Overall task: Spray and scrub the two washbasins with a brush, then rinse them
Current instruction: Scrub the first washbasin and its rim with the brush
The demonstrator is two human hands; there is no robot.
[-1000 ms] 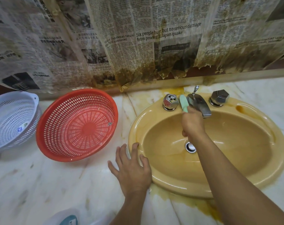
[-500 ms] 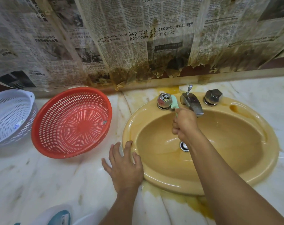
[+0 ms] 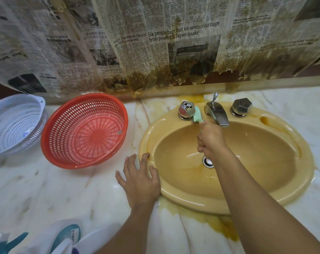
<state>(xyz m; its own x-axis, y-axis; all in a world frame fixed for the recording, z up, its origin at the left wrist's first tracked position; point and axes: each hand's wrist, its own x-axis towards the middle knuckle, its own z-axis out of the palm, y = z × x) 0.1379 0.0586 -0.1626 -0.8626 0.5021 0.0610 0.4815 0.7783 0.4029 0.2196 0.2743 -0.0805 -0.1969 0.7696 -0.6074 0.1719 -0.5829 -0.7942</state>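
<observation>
A yellow oval washbasin (image 3: 265, 162) is set in the marble counter, with a chrome drain (image 3: 208, 161) at its bottom. My right hand (image 3: 211, 141) grips the handle of a pale green brush (image 3: 198, 116). The brush head lies on the basin's back rim, between the left tap knob (image 3: 186, 110) and the spout (image 3: 216, 113). My left hand (image 3: 140, 182) rests flat on the counter, fingers spread, fingertips on the basin's left rim. Only one basin is in view.
A red perforated basket (image 3: 84, 131) and a white one (image 3: 12, 125) stand on the counter to the left. A spray bottle (image 3: 64, 237) shows at the bottom left edge. The right tap knob (image 3: 241, 107) sits behind the basin. Stained newspaper (image 3: 155, 43) covers the wall.
The brush head has moved left along the back rim, from beside the spout toward the left tap knob. My left hand stays planted on the rim.
</observation>
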